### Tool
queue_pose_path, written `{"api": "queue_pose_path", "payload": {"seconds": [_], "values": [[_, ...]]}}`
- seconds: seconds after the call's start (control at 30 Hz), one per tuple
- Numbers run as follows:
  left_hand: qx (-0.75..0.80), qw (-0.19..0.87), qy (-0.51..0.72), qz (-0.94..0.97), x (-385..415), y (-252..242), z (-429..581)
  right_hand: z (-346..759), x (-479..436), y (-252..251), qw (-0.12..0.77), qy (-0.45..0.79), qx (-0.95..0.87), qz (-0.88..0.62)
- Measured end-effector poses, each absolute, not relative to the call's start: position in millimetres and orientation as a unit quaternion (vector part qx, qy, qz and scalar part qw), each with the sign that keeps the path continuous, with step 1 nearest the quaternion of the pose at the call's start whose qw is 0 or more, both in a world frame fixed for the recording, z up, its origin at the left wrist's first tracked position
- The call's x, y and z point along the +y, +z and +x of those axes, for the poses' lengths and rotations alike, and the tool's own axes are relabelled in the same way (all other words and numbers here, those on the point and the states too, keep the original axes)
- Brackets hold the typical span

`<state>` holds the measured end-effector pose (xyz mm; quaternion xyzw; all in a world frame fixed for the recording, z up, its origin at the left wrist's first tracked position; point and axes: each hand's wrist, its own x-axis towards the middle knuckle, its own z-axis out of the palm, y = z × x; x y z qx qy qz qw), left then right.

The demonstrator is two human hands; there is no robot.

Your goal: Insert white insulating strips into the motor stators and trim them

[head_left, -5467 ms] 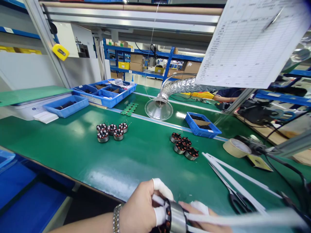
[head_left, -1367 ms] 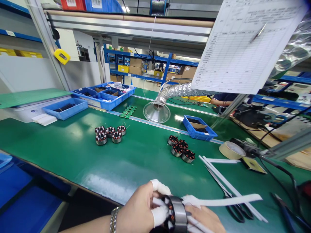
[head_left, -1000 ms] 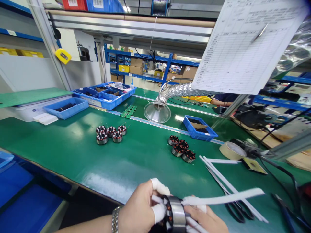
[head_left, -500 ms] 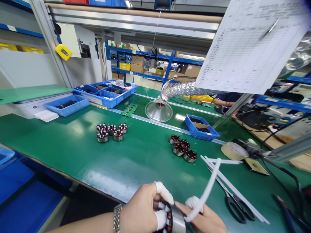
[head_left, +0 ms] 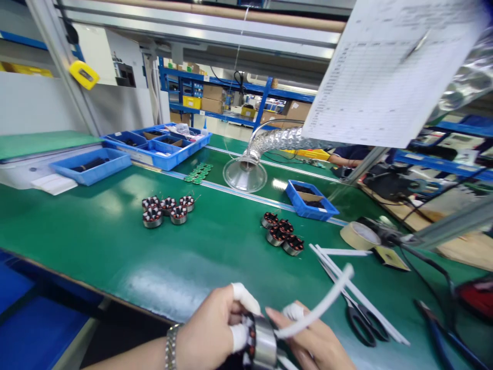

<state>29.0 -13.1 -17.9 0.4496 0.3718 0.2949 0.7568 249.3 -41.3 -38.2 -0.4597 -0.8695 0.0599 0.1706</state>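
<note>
**A:** Which way does the piece in the hands point?

**B:** The wound motor stator [head_left: 265,349] sits low in the view between the two hands. Its round axis lies roughly sideways, its winding end faces the left hand [head_left: 208,321], and its smooth steel band is turned up toward the camera.

**A:** And the hands?

**B:** The left hand is closed around the stator, with two white finger cots [head_left: 239,336] showing and a metal link watch [head_left: 171,341] on the wrist. The right hand [head_left: 308,336] is half closed just beside the band, with one white finger cot [head_left: 293,311] on it. It is right at the white strip [head_left: 319,313], but I cannot tell whether it grips it.

**A:** What is that strip like?

**B:** There is one, matt and flexible. It rises from the stator in a long curve, up and to the right, toward the scissors.

**A:** What lies on the green mat [head_left: 96,231]?

**B:** Nine more stators, in a group of five [head_left: 178,215] and a group of four [head_left: 276,237], each a steel ring with dark windings flecked with copper. To the right are black-handled scissors [head_left: 364,324], several long white strips [head_left: 358,285], one roll of masking tape [head_left: 360,235] and blue-handled pliers [head_left: 437,329]
</note>
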Motion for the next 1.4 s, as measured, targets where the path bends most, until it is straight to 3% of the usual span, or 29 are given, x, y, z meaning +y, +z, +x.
{"api": "queue_pose_path", "payload": {"seconds": [0.1, 0.27, 0.6, 0.83, 1.03, 1.2, 1.4], "values": [[0.364, 0.770, 0.349, 0.390, -4, -13, 20, 296, 0, -34, 0.109, 0.013, -0.811, -0.575], [0.374, 0.755, 0.443, 0.307, 9, -2, 4, 389, 65, -38, 0.087, -0.051, -0.702, -0.705], [0.437, 0.726, 0.452, 0.279, 17, -7, 0, 402, 47, -49, 0.024, -0.026, -0.630, -0.775], [0.417, 0.755, 0.434, 0.260, 16, -7, 10, 397, 23, -18, 0.145, -0.086, -0.616, -0.769], [0.379, 0.793, 0.374, 0.297, 7, -14, 18, 306, -24, 8, 0.234, 0.014, -0.775, -0.587], [0.299, 0.829, 0.344, 0.325, 3, -12, 17, 248, -42, 5, 0.360, 0.043, -0.783, -0.505], [0.257, 0.842, 0.316, 0.353, -4, -5, 16, 224, -36, -12, 0.410, 0.065, -0.781, -0.467]]}}
